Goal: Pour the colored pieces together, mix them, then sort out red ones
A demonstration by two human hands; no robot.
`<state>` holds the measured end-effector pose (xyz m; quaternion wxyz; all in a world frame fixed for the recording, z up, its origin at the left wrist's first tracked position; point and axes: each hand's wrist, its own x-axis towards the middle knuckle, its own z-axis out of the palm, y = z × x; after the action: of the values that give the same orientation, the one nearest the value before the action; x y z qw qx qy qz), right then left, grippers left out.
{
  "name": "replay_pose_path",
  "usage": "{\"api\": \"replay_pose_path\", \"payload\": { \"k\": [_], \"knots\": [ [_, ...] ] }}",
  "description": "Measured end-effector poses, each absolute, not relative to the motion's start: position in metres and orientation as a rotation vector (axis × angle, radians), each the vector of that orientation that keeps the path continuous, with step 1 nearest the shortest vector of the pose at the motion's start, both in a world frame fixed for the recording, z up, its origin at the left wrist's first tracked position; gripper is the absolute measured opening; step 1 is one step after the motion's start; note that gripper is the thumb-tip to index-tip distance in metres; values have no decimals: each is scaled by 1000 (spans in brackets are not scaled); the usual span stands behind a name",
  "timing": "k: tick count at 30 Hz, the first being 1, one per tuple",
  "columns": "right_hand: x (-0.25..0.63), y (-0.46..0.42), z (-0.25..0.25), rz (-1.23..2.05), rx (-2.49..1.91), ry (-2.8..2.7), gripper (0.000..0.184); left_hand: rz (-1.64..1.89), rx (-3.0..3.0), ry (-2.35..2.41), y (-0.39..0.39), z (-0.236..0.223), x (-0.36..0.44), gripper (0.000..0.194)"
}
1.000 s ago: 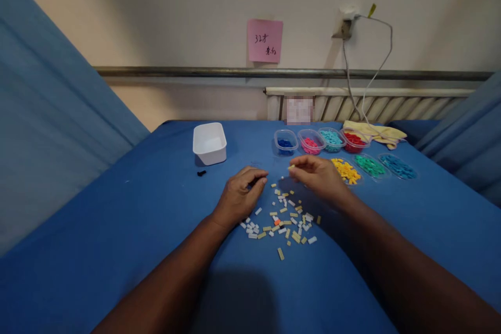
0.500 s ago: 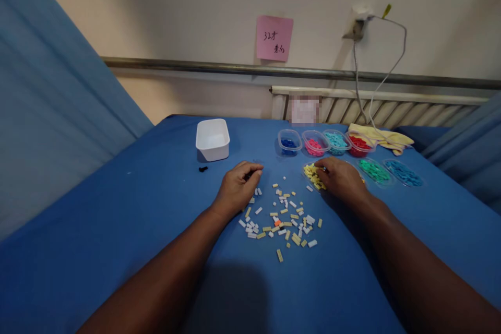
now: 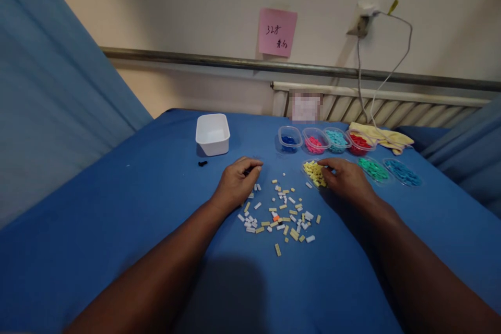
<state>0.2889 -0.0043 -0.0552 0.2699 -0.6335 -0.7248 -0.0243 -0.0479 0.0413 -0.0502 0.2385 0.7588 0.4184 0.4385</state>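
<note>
My left hand (image 3: 239,180) rests on the blue cloth with thumb and forefinger tips pressed together; whatever is between them is too small to make out. Beside and below it lie scattered small building bricks (image 3: 293,235), white and pale yellow, with an orange piece (image 3: 276,218) among them. On the other side, my right hand (image 3: 348,178) reaches over a clear shallow dish of yellow bricks (image 3: 313,171). Its fingers are curled in a pinch at the dish's right part, and I cannot see what they hold. The hand hides part of that area.
A white tub (image 3: 213,138) stands at the back left, with a small black piece (image 3: 202,163) in front. Clear containers hold dark blue (image 3: 289,143), pink (image 3: 314,145), light blue (image 3: 336,141), red (image 3: 358,143), green (image 3: 373,169) and blue pieces (image 3: 403,172). Behind lies a yellow cloth (image 3: 381,136).
My right hand has shifted slightly right over the yellow bricks, uncovering more of them. My left hand has stayed nearly in place. The camera view has tilted a little.
</note>
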Motion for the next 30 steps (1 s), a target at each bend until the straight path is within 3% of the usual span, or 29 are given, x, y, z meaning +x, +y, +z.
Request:
{"api": "replay_pose_path", "payload": {
  "k": [8, 15, 23, 30],
  "knots": [
    [291, -14, -51, -57, -1698, -1996, 36, 1238, 2086, 1134, 43, -52, -46, 21],
    [261, -26, -39, -10, -1396, -1954, 32, 1202, 2104, 1209, 45, -55, -49, 23],
    [201, -48, -47, 430, -1358, -2245, 69, 1059, 2020, 1181, 33, -40, -46, 46],
    [192, -52, -46, 556, -1512, -2203, 84, 935, 1860, 980, 11, -32, -25, 59]
  ]
}}
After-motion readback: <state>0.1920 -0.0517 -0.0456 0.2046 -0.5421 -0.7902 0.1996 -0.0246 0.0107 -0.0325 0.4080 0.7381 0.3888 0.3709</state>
